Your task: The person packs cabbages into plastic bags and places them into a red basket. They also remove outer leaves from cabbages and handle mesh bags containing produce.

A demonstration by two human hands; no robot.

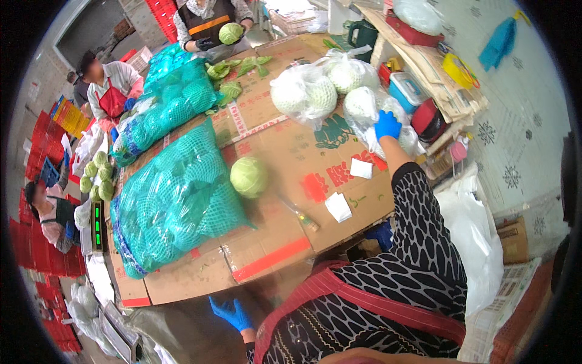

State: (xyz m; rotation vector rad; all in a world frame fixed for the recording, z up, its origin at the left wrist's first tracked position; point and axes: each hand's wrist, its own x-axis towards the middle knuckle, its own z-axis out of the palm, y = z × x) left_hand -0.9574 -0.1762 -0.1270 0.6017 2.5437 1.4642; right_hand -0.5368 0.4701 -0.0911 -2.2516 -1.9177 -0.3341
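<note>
My right hand, in a blue glove, rests on a clear plastic bag of netted cabbages; whether its fingers grip the plastic cannot be told. My left hand, also blue-gloved, hangs beside the table's near edge with fingers apart and nothing in it. A bare green cabbage sits on the cardboard-covered table. Left of it lies a large teal net sack of cabbages. A knife with a light handle lies between the cabbage and two white squares, which may be folded sheets.
Another bag of cabbages and loose leaves lie towards the far side. Across the table a person holds a cabbage. More people work at the left, near a scale. A cluttered wooden shelf borders the right side.
</note>
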